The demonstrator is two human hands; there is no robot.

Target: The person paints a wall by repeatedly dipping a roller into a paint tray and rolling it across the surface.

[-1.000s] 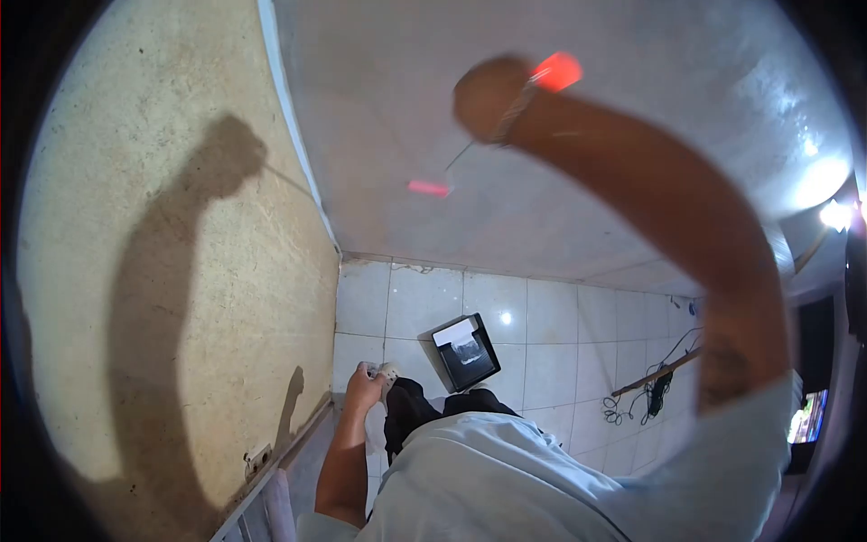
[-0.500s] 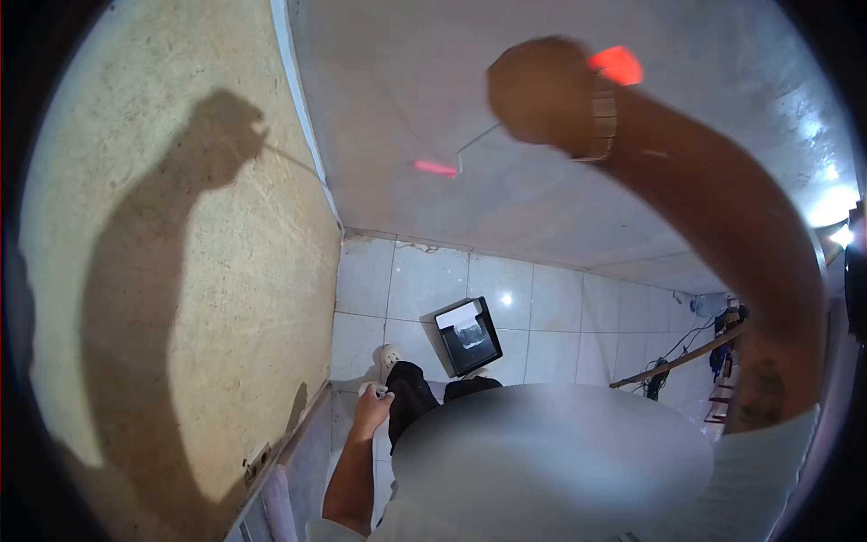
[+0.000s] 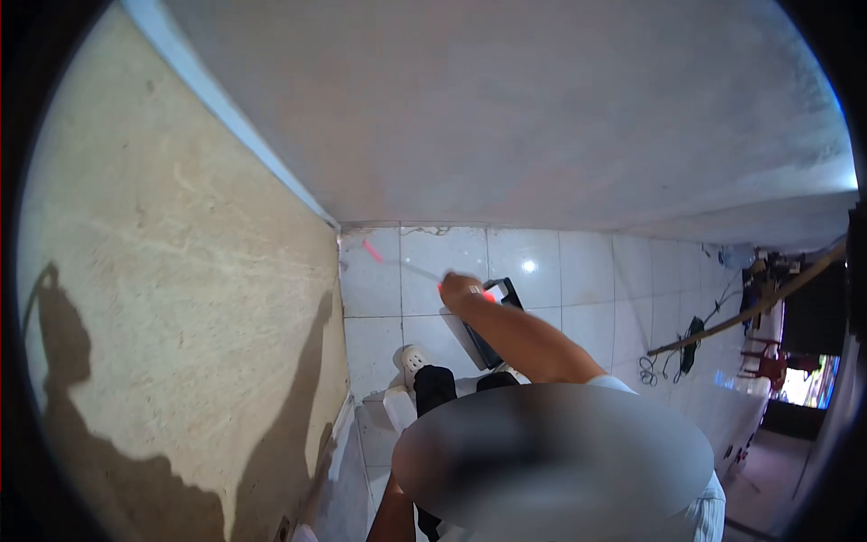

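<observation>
My right hand (image 3: pixel 459 285) is wrapped round the handle of a small paint roller (image 3: pixel 372 251). Its pink roller head points left over the floor tiles by the wall corner, on a thin wire frame, and some bright red-orange handle shows beside my wrist. Under my right forearm, partly covered by it, the black paint tray (image 3: pixel 511 294) lies on the floor. Only my left forearm (image 3: pixel 390 513) shows at the bottom; a blurred grey oval covers the area where it leads, and the hand is out of sight.
A beige wall (image 3: pixel 199 235) on the left meets a grey wall (image 3: pixel 542 117) ahead. White tiles (image 3: pixel 587 271) cover the floor, where my white clog (image 3: pixel 414 359) stands near the tray. On the right are a long wooden pole (image 3: pixel 750 312), black cables (image 3: pixel 692 345) and a red chair (image 3: pixel 768 366).
My right hand has swung down and left with the roller, from in front of the grey wall to over the tray and floor. My left hand has slipped out of sight.
</observation>
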